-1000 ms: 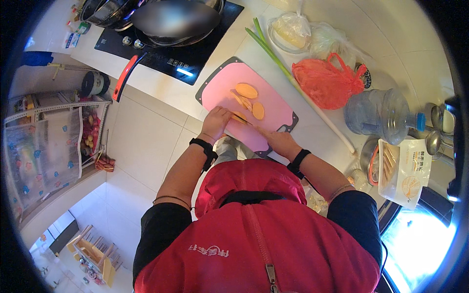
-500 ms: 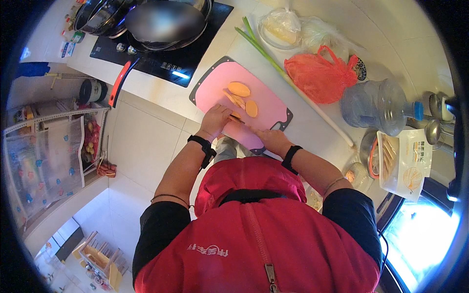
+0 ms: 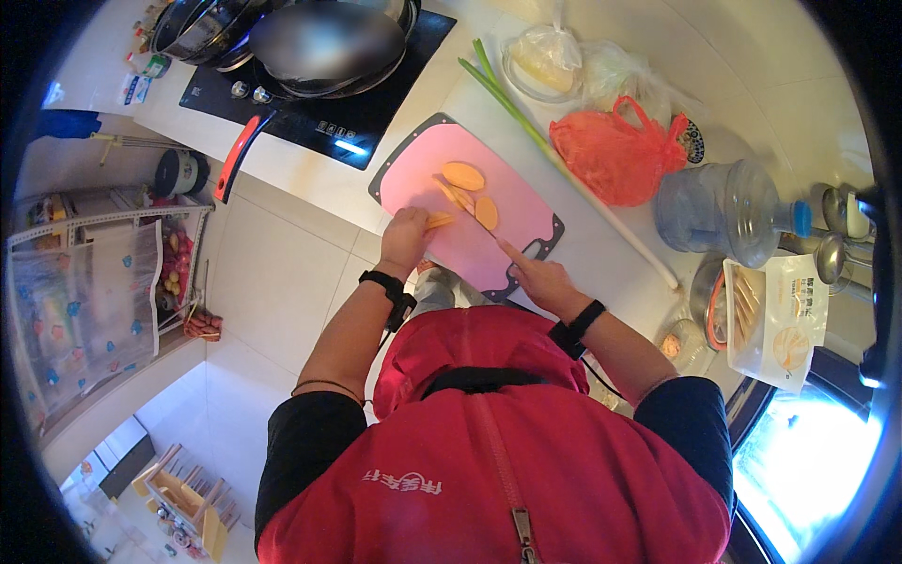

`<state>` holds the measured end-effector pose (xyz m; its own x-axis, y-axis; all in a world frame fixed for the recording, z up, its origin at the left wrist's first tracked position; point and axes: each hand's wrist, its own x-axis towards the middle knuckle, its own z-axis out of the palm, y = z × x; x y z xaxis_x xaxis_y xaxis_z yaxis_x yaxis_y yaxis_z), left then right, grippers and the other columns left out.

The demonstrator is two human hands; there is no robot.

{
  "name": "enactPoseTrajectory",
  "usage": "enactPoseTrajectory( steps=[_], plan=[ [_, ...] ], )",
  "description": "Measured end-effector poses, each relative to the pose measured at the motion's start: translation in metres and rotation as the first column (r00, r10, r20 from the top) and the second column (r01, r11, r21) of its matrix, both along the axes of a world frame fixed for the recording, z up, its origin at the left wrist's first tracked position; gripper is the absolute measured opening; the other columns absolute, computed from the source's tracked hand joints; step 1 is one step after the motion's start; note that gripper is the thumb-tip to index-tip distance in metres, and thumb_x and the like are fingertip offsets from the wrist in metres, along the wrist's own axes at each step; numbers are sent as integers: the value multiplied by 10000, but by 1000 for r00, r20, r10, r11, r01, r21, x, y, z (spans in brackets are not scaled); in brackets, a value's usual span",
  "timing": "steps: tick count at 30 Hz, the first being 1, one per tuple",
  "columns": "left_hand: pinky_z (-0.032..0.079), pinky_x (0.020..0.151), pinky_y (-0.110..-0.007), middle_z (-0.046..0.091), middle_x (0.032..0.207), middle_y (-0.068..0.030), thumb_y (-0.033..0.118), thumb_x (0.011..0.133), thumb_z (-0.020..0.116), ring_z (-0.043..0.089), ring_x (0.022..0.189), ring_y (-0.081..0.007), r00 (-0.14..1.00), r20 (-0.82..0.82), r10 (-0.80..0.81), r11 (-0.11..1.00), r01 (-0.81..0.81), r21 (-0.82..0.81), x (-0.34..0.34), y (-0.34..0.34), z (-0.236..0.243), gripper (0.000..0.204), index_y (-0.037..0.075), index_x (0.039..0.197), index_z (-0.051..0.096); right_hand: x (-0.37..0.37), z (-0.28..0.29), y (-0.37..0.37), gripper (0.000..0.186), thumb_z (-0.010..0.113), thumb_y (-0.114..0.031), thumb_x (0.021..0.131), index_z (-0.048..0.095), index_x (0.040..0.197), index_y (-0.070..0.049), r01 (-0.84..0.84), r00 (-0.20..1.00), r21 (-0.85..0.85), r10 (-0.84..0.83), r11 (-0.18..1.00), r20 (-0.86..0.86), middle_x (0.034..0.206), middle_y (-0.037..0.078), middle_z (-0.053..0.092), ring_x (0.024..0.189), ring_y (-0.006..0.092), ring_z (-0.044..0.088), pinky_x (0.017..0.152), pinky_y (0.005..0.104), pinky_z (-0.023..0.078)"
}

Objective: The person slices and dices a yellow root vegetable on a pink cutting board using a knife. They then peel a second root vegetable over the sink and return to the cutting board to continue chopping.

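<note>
A pink cutting board (image 3: 470, 254) with a dark grey rim lies on the counter in front of me. My left hand (image 3: 405, 241) is at its near left part, fingers closed on some cut orange vegetable pieces (image 3: 439, 220). My right hand (image 3: 545, 280) grips a knife (image 3: 487, 227) near the board's right end. The blade slants to the far left and its tip reaches the loose orange strips (image 3: 452, 192). An oval orange slice (image 3: 463, 175) lies farther back, with a rounder slice (image 3: 486, 212) beside the blade.
A black cooktop (image 3: 315, 122) at the far left bears a pan whose red-and-black handle (image 3: 238, 160) juts toward me. Beyond the board lies a long green onion (image 3: 554, 155). Behind it are a red plastic bag (image 3: 611, 155) and a large clear water bottle (image 3: 719, 209).
My right hand has drawn the knife away from my left hand, over to the loose pieces on the right. My left hand has shifted slightly left, still at the orange pieces.
</note>
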<state>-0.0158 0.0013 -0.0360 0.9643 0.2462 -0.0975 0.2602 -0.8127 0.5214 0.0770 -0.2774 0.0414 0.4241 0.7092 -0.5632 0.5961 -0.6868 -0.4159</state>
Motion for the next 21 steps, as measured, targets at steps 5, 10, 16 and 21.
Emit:
enactPoseTrajectory(
  steps=[5, 10, 16, 21],
  plan=[
    [519, 807, -421, 627, 991, -134, 135, 785, 735, 613, 950, -342, 973, 143, 183, 981, -170, -96, -13, -17, 1, 291, 48, 1031, 606, -7, -15, 39, 641, 455, -265, 996, 143, 1556, -278, -46, 997, 109, 39, 993, 60, 795, 189, 681, 708, 382, 675, 610, 531, 527],
    [521, 809, -426, 620, 1021, -137, 141, 772, 755, 620, 942, -352, 966, 45, 256, 937, -236, -257, -20, -18, 3, 320, 46, 1038, 606, -8, -30, 51, 634, 451, -249, 1000, 146, 1556, -253, -46, 998, 104, 40, 994, 58, 785, 199, 673, 704, 404, 659, 632, 536, 521],
    [518, 817, -419, 629, 980, -129, 144, 772, 750, 617, 935, -343, 959, 179, 219, 973, -201, -115, -17, -24, -1, 296, 58, 1025, 623, -13, -27, 52, 626, 441, -258, 1006, 143, 1556, -246, -7, 999, 165, 0, 986, 44, 759, 227, 659, 696, 428, 646, 646, 548, 511],
    [513, 841, -412, 662, 985, -114, 113, 783, 717, 606, 971, -332, 973, 135, 189, 976, -170, -135, -14, -13, -3, 235, 57, 1002, 654, -10, -25, 46, 612, 434, -268, 1009, 157, 1554, -241, 17, 995, 212, -37, 977, 91, 755, 241, 653, 699, 435, 644, 654, 551, 506]
  ],
)
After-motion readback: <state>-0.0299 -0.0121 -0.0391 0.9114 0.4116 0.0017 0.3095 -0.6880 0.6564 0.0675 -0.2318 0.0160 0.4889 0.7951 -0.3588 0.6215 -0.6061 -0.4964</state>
